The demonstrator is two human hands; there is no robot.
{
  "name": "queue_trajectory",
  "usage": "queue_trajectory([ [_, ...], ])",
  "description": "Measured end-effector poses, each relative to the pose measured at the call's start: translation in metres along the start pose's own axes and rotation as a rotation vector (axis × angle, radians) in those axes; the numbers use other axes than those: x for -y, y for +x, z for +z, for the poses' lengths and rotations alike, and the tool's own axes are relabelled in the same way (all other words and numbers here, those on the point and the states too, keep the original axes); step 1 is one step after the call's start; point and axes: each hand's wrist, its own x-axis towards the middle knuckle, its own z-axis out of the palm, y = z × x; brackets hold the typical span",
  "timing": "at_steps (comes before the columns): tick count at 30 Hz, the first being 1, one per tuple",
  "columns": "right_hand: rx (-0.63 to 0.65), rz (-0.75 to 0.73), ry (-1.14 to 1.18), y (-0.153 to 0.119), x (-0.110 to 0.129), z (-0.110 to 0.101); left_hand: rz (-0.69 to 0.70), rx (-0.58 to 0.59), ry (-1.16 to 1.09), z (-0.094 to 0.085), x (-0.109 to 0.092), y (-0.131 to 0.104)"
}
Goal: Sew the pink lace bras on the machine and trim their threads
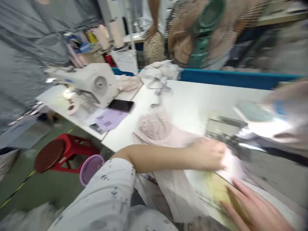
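Observation:
A pale pink garment with a moulded lace cup point(156, 126), which looks like a bra, lies across the white table and hangs over its front edge. My left hand point(209, 154) reaches across it, fingers curled down onto the cloth beside the needle area of a sewing machine point(223, 128). Motion blurs that spot. At the lower right is my right hand point(257, 205), thumb and fingers apart, lying by the cloth's edge over a yellowish patch of the table. Nothing shows gripped in it.
Another white sewing machine point(96, 81) stands at the left, near a dark phone point(121, 105) on purple cloth point(113, 119). Scissors point(158, 86) lie behind the garment. A red stool point(72, 150) and purple basket point(91, 170) are on the floor. A person's arm point(154, 16) shows behind.

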Motion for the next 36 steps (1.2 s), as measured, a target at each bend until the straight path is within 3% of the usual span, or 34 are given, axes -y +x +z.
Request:
queue_trajectory([
  [3,-0.005,0.008,-0.180,0.004,0.032,-0.023,-0.077,0.000,0.057,-0.007,0.004,0.002],
  [5,-0.012,0.053,-0.201,0.019,0.039,-0.027,-0.084,-0.015,0.086,-0.010,0.008,0.003],
  [9,-0.018,0.090,-0.192,0.030,0.041,-0.027,0.020,-0.089,0.077,-0.004,0.006,0.000],
  [13,-0.026,0.108,-0.113,0.026,0.043,-0.022,0.219,-0.053,-0.051,0.005,-0.004,-0.011],
  [16,-0.042,0.101,-0.084,0.027,0.042,-0.019,0.280,-0.061,-0.072,0.008,-0.005,-0.018],
  [23,-0.119,0.069,-0.066,0.032,0.037,-0.013,0.406,-0.191,-0.074,0.014,0.025,-0.019],
  [26,-0.153,0.050,-0.033,0.033,0.038,-0.013,0.438,-0.182,-0.073,0.015,0.037,-0.017],
  [32,-0.197,0.080,-0.005,0.034,0.039,-0.017,0.461,-0.139,-0.056,0.013,0.040,-0.013],
  [36,-0.204,0.086,0.010,0.034,0.038,-0.017,0.479,-0.204,-0.020,0.013,0.044,-0.008],
])
